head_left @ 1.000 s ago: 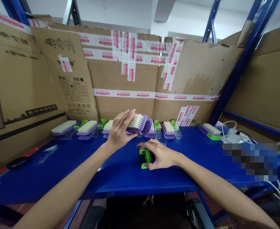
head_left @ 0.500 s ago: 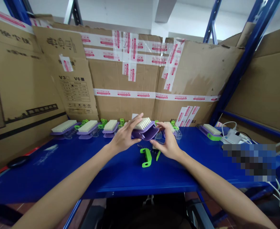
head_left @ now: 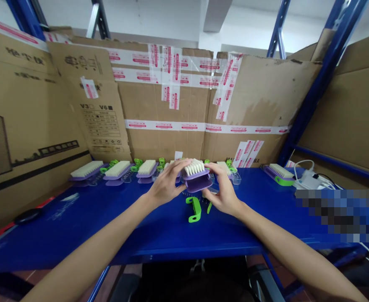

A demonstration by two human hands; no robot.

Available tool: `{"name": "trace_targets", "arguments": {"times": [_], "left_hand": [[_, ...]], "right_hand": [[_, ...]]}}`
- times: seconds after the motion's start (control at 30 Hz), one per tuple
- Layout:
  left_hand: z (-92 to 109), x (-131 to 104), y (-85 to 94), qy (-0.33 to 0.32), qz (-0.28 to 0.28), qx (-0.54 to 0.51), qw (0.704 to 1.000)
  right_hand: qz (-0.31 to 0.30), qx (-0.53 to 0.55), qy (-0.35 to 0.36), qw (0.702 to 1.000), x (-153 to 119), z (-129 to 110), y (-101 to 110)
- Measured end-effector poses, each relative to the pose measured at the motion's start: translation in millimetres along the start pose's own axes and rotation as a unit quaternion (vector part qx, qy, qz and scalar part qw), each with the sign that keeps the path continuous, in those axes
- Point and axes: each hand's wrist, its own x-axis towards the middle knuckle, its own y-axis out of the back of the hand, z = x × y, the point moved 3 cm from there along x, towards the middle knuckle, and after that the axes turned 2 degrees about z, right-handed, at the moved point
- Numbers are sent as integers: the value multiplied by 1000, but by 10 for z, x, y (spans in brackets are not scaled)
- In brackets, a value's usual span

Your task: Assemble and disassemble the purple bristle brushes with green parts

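A purple brush (head_left: 198,184) with cream bristles on top is held above the blue table, its hollow purple body facing me. My left hand (head_left: 168,183) grips its left side, fingers over the top and thumb below. On the right side, my right hand (head_left: 224,191) holds it between fingers and thumb. Below the brush a green bracket (head_left: 194,209) lies on the table. Another green piece (head_left: 209,207) lies just right of it, partly hidden by my right hand. Small dark bits, too small to name, lie behind them.
Several cream-and-purple brushes, such as one at the left (head_left: 117,169), line the back of the blue table (head_left: 108,226), with green and clear parts beside them. Another brush (head_left: 278,173) sits back right, near a white power strip with cables (head_left: 307,180). Cardboard (head_left: 165,142) walls the back.
The brush has turned so its open end faces me more squarely, and it has shifted slightly right and down. My right hand now grips its right side more closely.
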Motion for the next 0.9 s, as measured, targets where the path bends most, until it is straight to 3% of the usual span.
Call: {"name": "trace_targets", "arguments": {"times": [0.17,0.37,0.6,0.77,0.9], "left_hand": [[59,34,-22,-9,-13,-39,999],[36,47,-8,-89,4,-40,995],[7,-9,31,-149,-14,76,986],[-5,-23,36,-112,-32,134,984],[-17,-40,33,-170,-34,159,972]], "right_hand": [[-4,-16,15,1000,-23,18,-11],[4,-19,54,998,-45,38,26],[-17,-22,61,998,-46,97,45],[-41,-44,88,994,-32,136,80],[-65,-61,98,991,-22,142,106]]}}
